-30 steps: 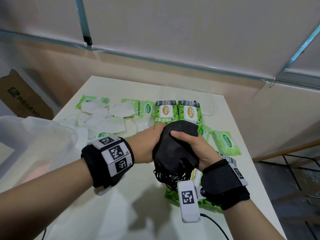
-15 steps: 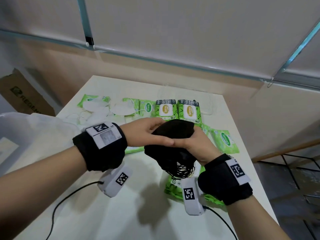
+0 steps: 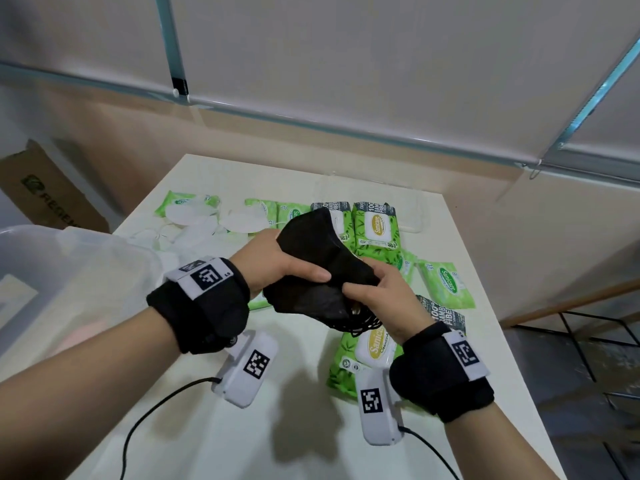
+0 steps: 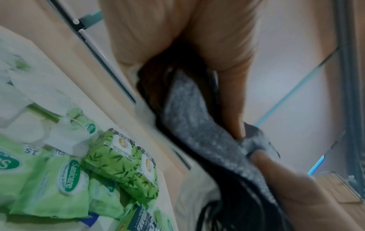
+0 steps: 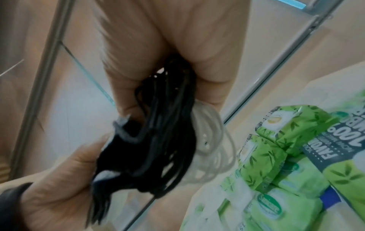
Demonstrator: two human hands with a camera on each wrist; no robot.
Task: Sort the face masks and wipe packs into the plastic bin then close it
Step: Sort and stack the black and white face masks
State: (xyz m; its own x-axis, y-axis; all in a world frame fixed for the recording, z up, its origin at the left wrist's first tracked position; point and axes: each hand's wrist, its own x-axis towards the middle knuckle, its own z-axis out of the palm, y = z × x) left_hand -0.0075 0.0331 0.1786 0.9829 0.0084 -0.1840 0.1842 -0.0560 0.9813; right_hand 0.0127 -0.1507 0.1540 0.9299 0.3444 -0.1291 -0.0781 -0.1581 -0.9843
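Both hands hold a stack of black face masks (image 3: 320,268) above the middle of the white table (image 3: 221,441). My left hand (image 3: 277,268) grips the stack from the left, thumb across its front. My right hand (image 3: 377,299) pinches its lower right corner, where black ear loops (image 5: 164,140) hang in a bunch. In the left wrist view the masks (image 4: 201,132) look grey between the fingers. White masks (image 3: 207,230) lie at the table's far left. Green wipe packs (image 3: 375,226) lie behind and under my hands. The clear plastic bin (image 3: 69,271) stands at the left.
A clear lid (image 3: 412,213) lies at the table's far right behind the wipe packs. A cardboard box (image 3: 45,192) sits on the floor at far left. The table's right edge drops to the floor, where a black wire frame (image 3: 588,341) stands.
The mask stack has been turned and tilted, its top now pointing up and away. My left hand shifted from the stack's top to its left side; my right hand slid to the lower corner.
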